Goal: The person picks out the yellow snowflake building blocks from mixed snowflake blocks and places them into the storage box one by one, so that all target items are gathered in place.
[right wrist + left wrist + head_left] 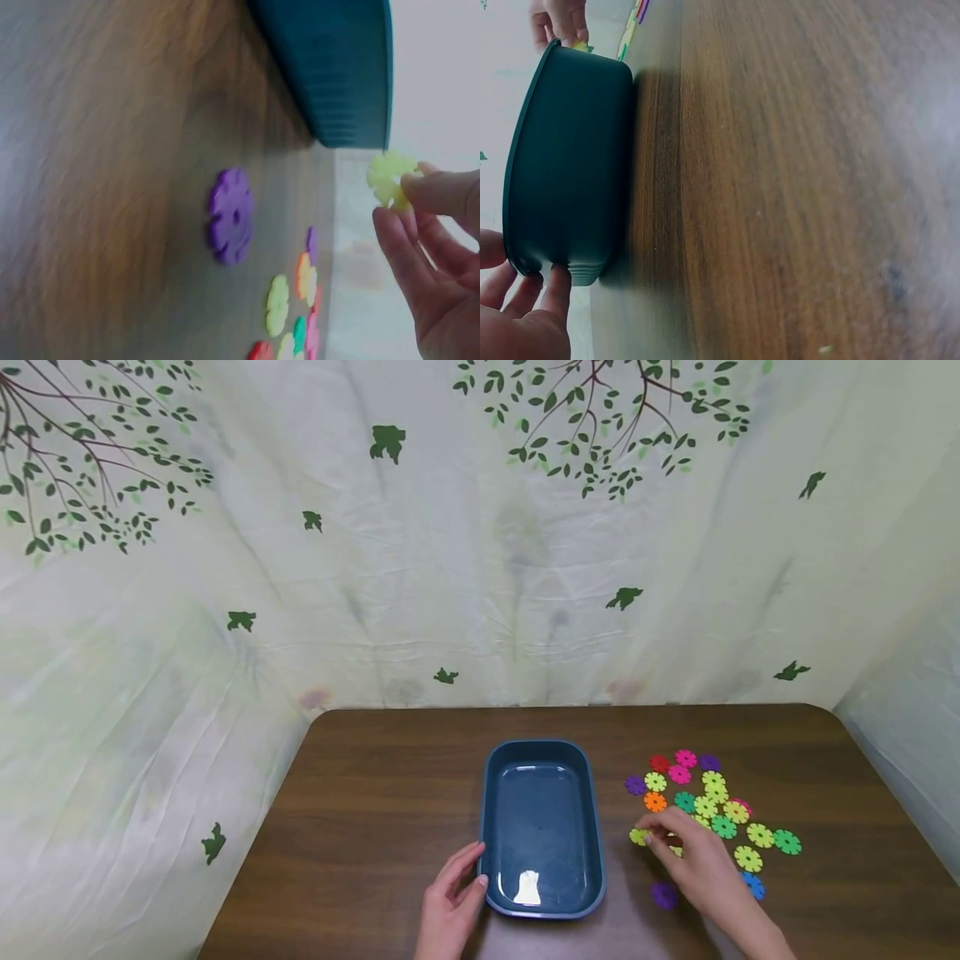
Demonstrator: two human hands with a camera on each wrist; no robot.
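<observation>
A deep blue rectangular tray (542,827) stands on the brown table. My left hand (452,902) holds its near left side, with the fingers against the outer wall (570,165) in the left wrist view. Between the thumb and fingers of my right hand (697,860) is a yellow flower-shaped plastic disc (390,178), pinched above the table to the right of the tray. A purple flower disc (231,216) lies on the table near that hand. Part of the colored disc group is hidden beneath the right hand in the head view.
Several loose flower discs in yellow, green (787,842), orange (655,802), pink (686,759) and blue (752,885) lie scattered on the right of the table (390,793). A pale curtain (480,568) with printed leaves hangs behind.
</observation>
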